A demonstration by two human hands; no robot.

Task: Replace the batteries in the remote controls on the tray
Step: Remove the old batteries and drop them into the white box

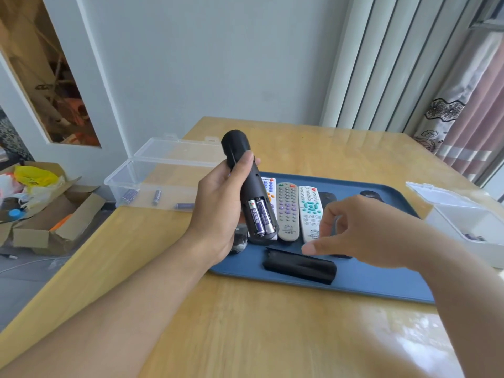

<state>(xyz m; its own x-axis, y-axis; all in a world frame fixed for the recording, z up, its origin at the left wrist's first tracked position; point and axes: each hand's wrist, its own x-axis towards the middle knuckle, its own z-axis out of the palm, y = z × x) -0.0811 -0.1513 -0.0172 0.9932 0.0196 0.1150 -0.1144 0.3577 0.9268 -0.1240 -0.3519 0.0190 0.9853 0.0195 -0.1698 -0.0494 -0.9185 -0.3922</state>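
My left hand (218,214) grips a black remote (246,181) back side up above the blue tray (381,285). Its battery bay is uncovered and two purple batteries (260,216) sit in it. The black battery cover (300,268) lies on the tray's near part. My right hand (362,236) hovers just above and right of that cover, thumb and fingers loosely curled, holding nothing. Behind it lie a grey remote (287,211), a white remote with teal buttons (310,214) and other remotes partly hidden.
A clear plastic box (152,184) with a few loose purple batteries stands left of the tray at the table edge. A white open box (463,222) holding batteries stands at the right. Cardboard boxes with clutter (41,211) sit on the floor at left.
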